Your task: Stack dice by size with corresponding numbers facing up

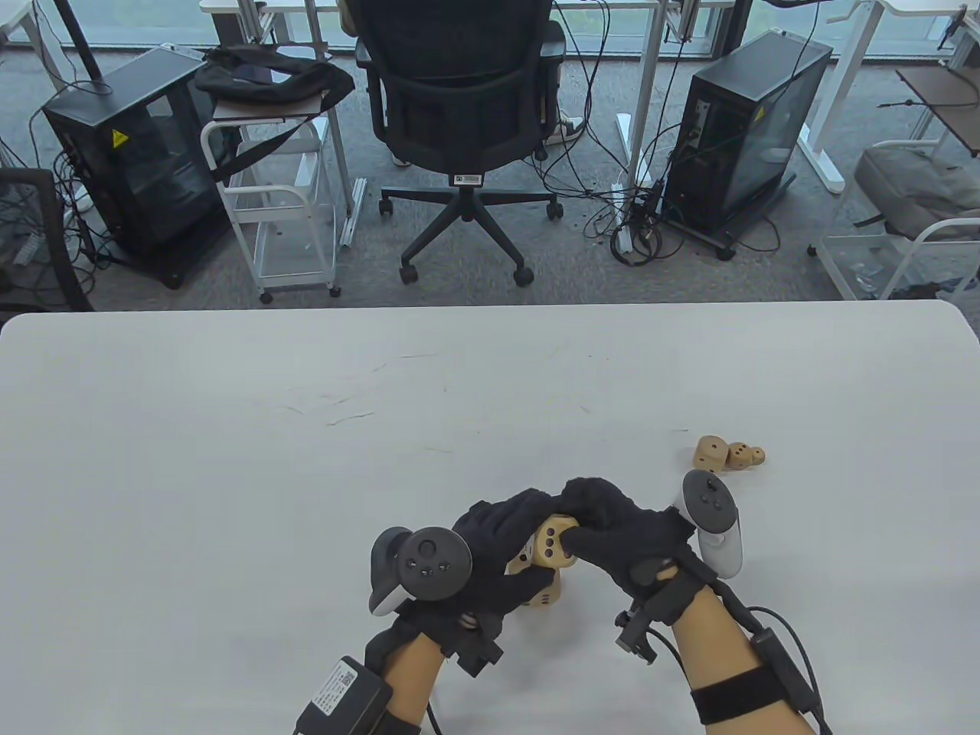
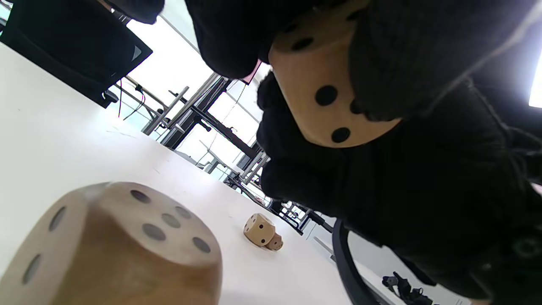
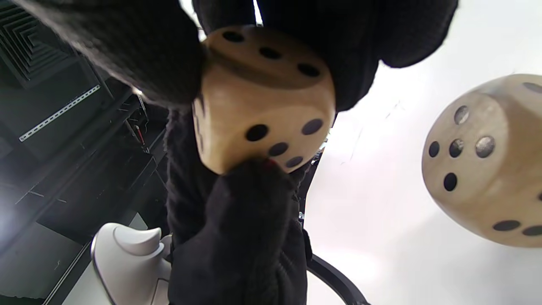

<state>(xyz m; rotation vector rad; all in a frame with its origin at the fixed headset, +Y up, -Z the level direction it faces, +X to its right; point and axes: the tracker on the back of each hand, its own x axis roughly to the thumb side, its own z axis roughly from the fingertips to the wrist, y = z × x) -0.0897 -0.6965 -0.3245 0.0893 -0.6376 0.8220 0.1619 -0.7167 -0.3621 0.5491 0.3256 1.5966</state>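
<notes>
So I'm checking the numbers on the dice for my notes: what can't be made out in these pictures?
- Held die: both hands grip it; gloved fingers cover parts of its faces in every view.
- Big die on the table: blurred in both wrist views, cut off by the edges; mostly under the left hand in the table view.
- Small dice: too small to count dots.

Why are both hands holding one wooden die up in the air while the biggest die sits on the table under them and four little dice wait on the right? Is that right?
Almost. Both hands, left hand and right hand, do hold one die above the biggest die on the table. But the table view shows three little dice on the right, not four.
</notes>
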